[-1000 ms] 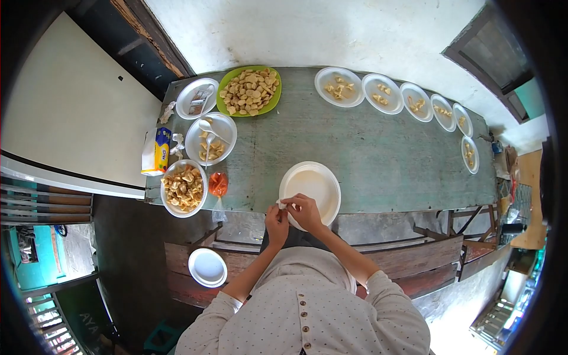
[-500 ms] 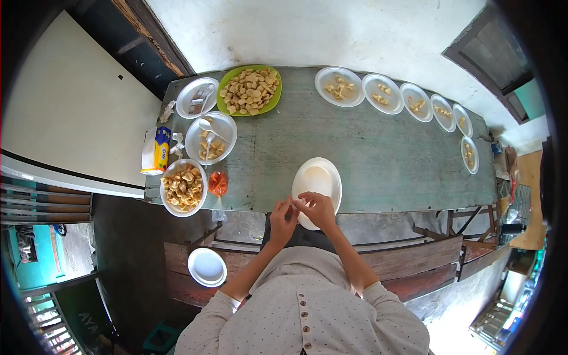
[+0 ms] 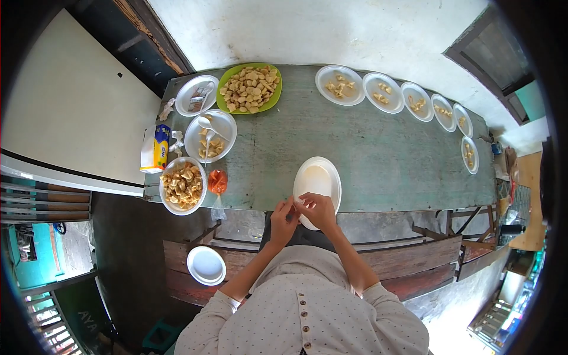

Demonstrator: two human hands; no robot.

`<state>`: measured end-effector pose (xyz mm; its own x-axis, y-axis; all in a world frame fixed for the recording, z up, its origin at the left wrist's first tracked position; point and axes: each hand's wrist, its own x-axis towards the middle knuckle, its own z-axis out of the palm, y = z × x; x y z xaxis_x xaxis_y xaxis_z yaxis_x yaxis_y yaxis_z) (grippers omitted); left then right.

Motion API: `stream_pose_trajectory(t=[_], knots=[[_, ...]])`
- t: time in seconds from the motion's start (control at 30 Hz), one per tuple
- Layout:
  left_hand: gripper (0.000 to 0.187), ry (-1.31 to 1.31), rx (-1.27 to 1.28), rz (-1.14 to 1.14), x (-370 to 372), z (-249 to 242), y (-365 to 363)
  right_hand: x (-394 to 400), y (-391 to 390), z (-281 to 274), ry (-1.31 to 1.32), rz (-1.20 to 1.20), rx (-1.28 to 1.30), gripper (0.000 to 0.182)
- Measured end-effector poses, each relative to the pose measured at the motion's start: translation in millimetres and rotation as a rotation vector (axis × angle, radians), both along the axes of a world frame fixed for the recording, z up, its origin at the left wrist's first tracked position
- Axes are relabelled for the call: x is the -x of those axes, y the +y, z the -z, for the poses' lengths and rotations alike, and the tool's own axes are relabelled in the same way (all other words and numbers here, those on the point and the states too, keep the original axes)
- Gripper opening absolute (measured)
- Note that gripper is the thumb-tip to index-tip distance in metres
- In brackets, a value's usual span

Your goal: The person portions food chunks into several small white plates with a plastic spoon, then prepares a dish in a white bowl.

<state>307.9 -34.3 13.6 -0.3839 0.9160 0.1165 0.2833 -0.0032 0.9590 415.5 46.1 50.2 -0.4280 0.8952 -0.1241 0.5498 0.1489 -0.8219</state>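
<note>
We see left hand (image 3: 284, 219) and right hand (image 3: 319, 212) pinching a mostly hidden white scrap (image 3: 300, 202), blocking part of one oval plate (image 3: 318, 176) at table (image 3: 378, 168) edge. We count six snack plates (image 3: 371, 86) right; one green plate (image 3: 270, 105), one tissue pack (image 3: 155, 151) left.

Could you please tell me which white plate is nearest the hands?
The white plate at the near edge of the table, partly covered by the right hand; the other white plates lie farther off.
</note>
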Motion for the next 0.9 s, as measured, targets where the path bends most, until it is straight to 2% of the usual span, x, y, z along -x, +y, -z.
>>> stream_pose_trajectory(t=[0.37, 0.63, 0.9], knots=[[0.042, 0.011, 0.004, 0.017, 2, 3, -1, 6, -2, -2, -0.003, 0.012, -0.044, 0.027], [0.042, -0.382, 0.067, -0.022, 0, 2, -6, 13, -4, -3, -0.081, -0.081, -0.25, 0.024], [0.036, -0.396, 0.076, 0.05, 5, 12, -9, 11, -6, -5, -0.107, -0.086, -0.299, 0.022]])
